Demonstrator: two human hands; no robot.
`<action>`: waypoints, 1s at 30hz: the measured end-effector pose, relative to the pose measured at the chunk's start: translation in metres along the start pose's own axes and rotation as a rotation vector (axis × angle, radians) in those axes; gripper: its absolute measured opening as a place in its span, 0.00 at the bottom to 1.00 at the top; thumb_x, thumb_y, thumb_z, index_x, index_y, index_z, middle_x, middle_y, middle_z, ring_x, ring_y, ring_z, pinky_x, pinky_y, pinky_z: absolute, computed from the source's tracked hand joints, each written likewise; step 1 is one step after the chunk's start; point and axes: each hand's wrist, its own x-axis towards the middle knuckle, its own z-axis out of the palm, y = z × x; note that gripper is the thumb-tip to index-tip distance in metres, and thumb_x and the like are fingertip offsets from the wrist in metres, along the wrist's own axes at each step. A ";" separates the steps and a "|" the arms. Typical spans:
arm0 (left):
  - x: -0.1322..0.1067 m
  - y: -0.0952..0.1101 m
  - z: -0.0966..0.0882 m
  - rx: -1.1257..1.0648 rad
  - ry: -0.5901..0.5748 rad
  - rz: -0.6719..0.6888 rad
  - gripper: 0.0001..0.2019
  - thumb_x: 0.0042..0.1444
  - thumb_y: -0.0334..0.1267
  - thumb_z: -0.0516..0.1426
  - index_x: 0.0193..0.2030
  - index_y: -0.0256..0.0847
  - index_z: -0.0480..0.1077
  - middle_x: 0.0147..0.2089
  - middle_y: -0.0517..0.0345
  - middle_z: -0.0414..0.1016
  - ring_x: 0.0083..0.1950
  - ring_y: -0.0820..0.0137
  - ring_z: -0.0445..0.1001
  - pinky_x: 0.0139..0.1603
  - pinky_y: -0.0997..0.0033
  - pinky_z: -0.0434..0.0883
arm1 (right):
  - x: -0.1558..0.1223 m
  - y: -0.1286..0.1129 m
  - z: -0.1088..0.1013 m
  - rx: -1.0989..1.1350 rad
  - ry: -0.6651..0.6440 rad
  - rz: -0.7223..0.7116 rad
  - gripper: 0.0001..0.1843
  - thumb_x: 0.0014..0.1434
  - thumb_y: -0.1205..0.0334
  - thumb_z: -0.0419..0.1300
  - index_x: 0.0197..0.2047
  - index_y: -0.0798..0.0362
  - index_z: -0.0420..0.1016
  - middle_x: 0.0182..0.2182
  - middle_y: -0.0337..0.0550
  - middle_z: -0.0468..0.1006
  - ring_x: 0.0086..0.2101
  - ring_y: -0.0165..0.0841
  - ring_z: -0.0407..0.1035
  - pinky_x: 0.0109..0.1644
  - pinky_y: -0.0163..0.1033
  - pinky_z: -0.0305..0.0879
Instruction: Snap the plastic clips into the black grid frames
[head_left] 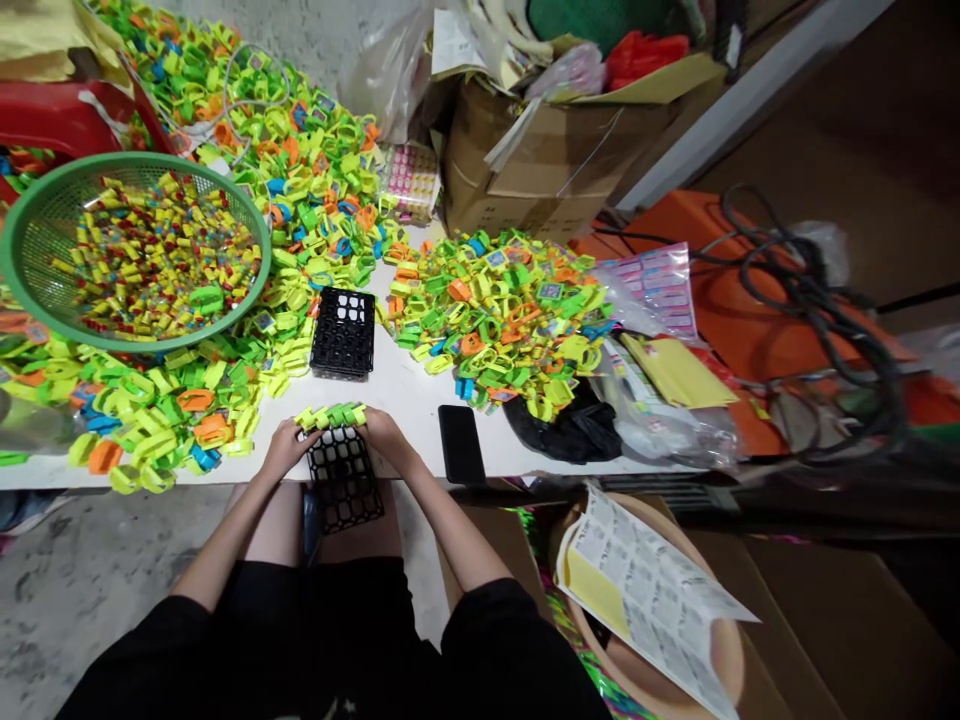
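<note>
A black plastic grid tray (pixel 348 505) is tilted over my lap at the table's front edge. My left hand (pixel 282 447) is closed on its upper left corner, and my right hand (pixel 384 440) grips the upper right. Along the tray's top edge runs a row of yellow-green plastic pieces (pixel 330 414), between my hands; the fingertips behind it are partly hidden. Other cells of this tray look vacant. Just beyond, more black grid trays (pixel 343 345), apparently stacked, lie on the white table (pixel 409 440).
Colourful toy watches are heaped at left (pixel 322 180) and right (pixel 502 310). On the left heap sits a green basket (pixel 262 250) of small yellow-and-red pieces. A black phone (pixel 460 445) lies right of my hands. Behind stands a cardboard box (pixel 547 150); a bucket (pixel 724 660) is below, right.
</note>
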 end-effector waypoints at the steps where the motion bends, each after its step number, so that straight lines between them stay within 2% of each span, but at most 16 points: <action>1: 0.000 0.000 0.000 -0.002 0.002 -0.002 0.16 0.57 0.52 0.58 0.37 0.41 0.79 0.29 0.54 0.75 0.38 0.62 0.73 0.41 0.66 0.69 | 0.001 0.000 0.000 -0.020 -0.005 0.009 0.06 0.58 0.68 0.56 0.31 0.53 0.72 0.32 0.42 0.77 0.36 0.34 0.69 0.44 0.35 0.64; 6: 0.003 -0.006 0.001 -0.051 0.029 -0.004 0.16 0.56 0.52 0.59 0.37 0.42 0.78 0.36 0.52 0.79 0.40 0.60 0.75 0.43 0.64 0.71 | -0.001 0.001 0.000 -0.029 0.003 0.049 0.03 0.58 0.65 0.58 0.35 0.53 0.73 0.34 0.42 0.77 0.35 0.34 0.69 0.44 0.36 0.65; 9: 0.004 -0.010 0.002 -0.071 0.105 -0.059 0.17 0.55 0.52 0.60 0.39 0.41 0.77 0.38 0.51 0.79 0.40 0.60 0.76 0.44 0.63 0.73 | -0.009 0.008 -0.015 0.013 0.099 0.063 0.12 0.60 0.61 0.57 0.46 0.53 0.74 0.40 0.44 0.77 0.38 0.34 0.70 0.46 0.38 0.66; 11: 0.005 -0.010 0.002 -0.072 0.181 -0.112 0.18 0.55 0.52 0.59 0.42 0.39 0.76 0.38 0.50 0.79 0.41 0.60 0.76 0.45 0.62 0.73 | -0.015 0.017 -0.038 -0.042 0.290 0.144 0.17 0.62 0.60 0.53 0.53 0.53 0.71 0.46 0.49 0.75 0.43 0.36 0.70 0.50 0.41 0.66; 14: 0.005 -0.006 0.001 -0.092 0.264 -0.138 0.20 0.55 0.51 0.59 0.48 0.39 0.73 0.43 0.49 0.78 0.44 0.59 0.77 0.46 0.61 0.73 | -0.024 0.038 -0.088 -0.245 0.622 0.340 0.21 0.63 0.64 0.48 0.58 0.59 0.68 0.54 0.61 0.69 0.54 0.44 0.65 0.56 0.48 0.64; 16: 0.004 -0.003 0.001 -0.110 0.266 -0.115 0.21 0.55 0.51 0.59 0.49 0.39 0.71 0.44 0.48 0.78 0.45 0.59 0.77 0.46 0.61 0.74 | -0.027 0.053 -0.124 -0.369 0.764 0.460 0.26 0.60 0.69 0.46 0.61 0.61 0.64 0.58 0.64 0.63 0.58 0.46 0.61 0.57 0.50 0.63; 17: 0.003 -0.001 0.001 -0.115 0.252 -0.095 0.21 0.55 0.51 0.59 0.49 0.39 0.71 0.44 0.48 0.77 0.45 0.59 0.77 0.47 0.61 0.74 | -0.027 0.060 -0.140 -0.420 0.795 0.506 0.28 0.59 0.72 0.45 0.63 0.60 0.62 0.60 0.64 0.62 0.58 0.46 0.61 0.56 0.50 0.64; 20: 0.001 0.003 0.002 -0.114 0.215 -0.049 0.21 0.54 0.51 0.61 0.49 0.39 0.70 0.45 0.49 0.77 0.46 0.58 0.77 0.48 0.61 0.73 | -0.022 0.076 -0.176 -0.547 0.716 0.561 0.31 0.57 0.75 0.45 0.64 0.58 0.62 0.59 0.61 0.63 0.52 0.45 0.67 0.51 0.48 0.66; 23: -0.002 0.004 0.003 -0.118 0.231 -0.074 0.24 0.54 0.49 0.61 0.53 0.40 0.66 0.47 0.49 0.76 0.49 0.58 0.76 0.49 0.60 0.73 | -0.013 0.083 -0.193 -0.648 0.597 0.576 0.28 0.56 0.75 0.46 0.60 0.57 0.66 0.56 0.60 0.66 0.42 0.40 0.70 0.44 0.44 0.67; 25: -0.006 0.003 0.003 -0.127 0.258 -0.083 0.27 0.53 0.49 0.62 0.56 0.40 0.64 0.51 0.47 0.75 0.51 0.58 0.75 0.51 0.58 0.72 | -0.010 0.082 -0.197 -0.705 0.553 0.553 0.25 0.57 0.75 0.48 0.57 0.58 0.69 0.54 0.60 0.67 0.41 0.40 0.70 0.41 0.42 0.66; 27: -0.012 0.001 0.003 -0.123 0.294 -0.080 0.29 0.52 0.49 0.63 0.57 0.39 0.62 0.53 0.45 0.73 0.54 0.57 0.74 0.54 0.56 0.71 | -0.011 0.079 -0.197 -0.742 0.531 0.515 0.21 0.59 0.74 0.49 0.54 0.57 0.71 0.52 0.61 0.67 0.44 0.42 0.69 0.41 0.42 0.65; 30: -0.022 -0.004 0.003 -0.068 0.324 -0.094 0.29 0.51 0.49 0.64 0.56 0.40 0.63 0.53 0.45 0.73 0.54 0.56 0.73 0.56 0.54 0.69 | -0.016 0.070 -0.186 -0.699 0.520 0.426 0.15 0.62 0.67 0.52 0.49 0.54 0.75 0.54 0.59 0.68 0.48 0.44 0.68 0.42 0.43 0.66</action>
